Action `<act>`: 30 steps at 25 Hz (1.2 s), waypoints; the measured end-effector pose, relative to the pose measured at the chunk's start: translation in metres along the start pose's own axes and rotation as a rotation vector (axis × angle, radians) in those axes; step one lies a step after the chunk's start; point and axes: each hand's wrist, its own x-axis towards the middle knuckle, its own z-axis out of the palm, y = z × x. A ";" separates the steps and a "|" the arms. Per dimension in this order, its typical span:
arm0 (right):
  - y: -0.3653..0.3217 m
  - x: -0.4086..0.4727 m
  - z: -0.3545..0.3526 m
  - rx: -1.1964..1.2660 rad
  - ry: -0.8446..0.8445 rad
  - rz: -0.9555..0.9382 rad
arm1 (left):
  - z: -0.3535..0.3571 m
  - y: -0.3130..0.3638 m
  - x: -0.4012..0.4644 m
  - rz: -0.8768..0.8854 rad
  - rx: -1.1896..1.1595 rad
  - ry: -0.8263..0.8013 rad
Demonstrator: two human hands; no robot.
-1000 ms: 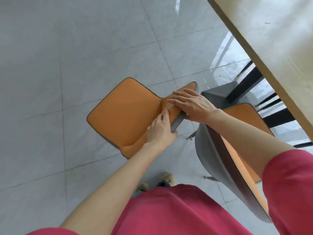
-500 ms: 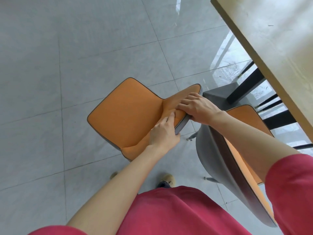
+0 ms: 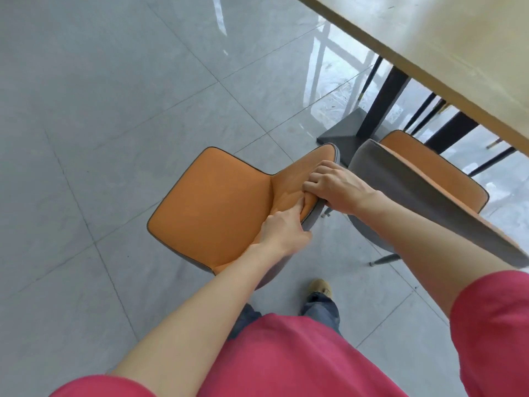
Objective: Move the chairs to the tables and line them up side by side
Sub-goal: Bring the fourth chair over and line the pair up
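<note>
An orange chair with a grey back (image 3: 211, 204) is in the middle of the view, its seat facing left and up. My left hand (image 3: 283, 230) grips the lower part of its backrest edge. My right hand (image 3: 335, 187) is closed over the top of the same backrest. A second orange and grey chair (image 3: 423, 184) stands just to the right, its seat partly under the light wooden table (image 3: 446, 44). The two backrests are close together with a narrow gap between them.
The table's black post and square base (image 3: 343, 133) stand beyond the two chairs. More dark legs (image 3: 423, 110) show under the table at the right. Grey tiled floor (image 3: 100, 110) spreads to the left. My foot (image 3: 319, 287) is just behind the held chair.
The chair in my hands has shifted right, closer to the second chair and the table base. My right hand has curled tighter over the backrest top.
</note>
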 end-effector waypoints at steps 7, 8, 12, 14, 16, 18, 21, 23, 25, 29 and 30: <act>-0.101 -0.001 -0.021 0.084 0.036 0.144 | -0.025 -0.076 -0.062 0.125 0.093 -0.145; -0.114 0.001 -0.025 0.101 0.049 0.153 | -0.029 -0.087 -0.070 0.125 0.110 -0.164; -0.173 0.010 -0.042 0.151 0.046 0.197 | -0.046 -0.135 -0.103 0.102 0.124 -0.250; -0.203 0.010 -0.047 0.157 0.058 0.229 | -0.053 -0.155 -0.123 0.116 0.106 -0.285; -0.237 0.005 -0.052 0.188 0.054 0.276 | -0.059 -0.173 -0.144 0.149 0.113 -0.330; -0.270 -0.002 -0.056 0.202 0.069 0.303 | -0.061 -0.189 -0.165 0.179 0.157 -0.367; -0.316 -0.021 -0.064 0.237 0.050 0.363 | -0.061 -0.208 -0.196 0.245 0.222 -0.421; -0.345 -0.032 -0.068 0.253 0.050 0.375 | -0.059 -0.218 -0.215 0.291 0.260 -0.402; -0.368 -0.042 -0.071 0.254 0.042 0.395 | -0.056 -0.226 -0.235 0.337 0.312 -0.345; -0.395 -0.062 -0.069 0.356 0.095 0.461 | -0.049 -0.237 -0.265 0.434 0.354 -0.207; -0.398 -0.065 -0.067 0.403 0.117 0.482 | -0.047 -0.239 -0.268 0.456 0.362 -0.175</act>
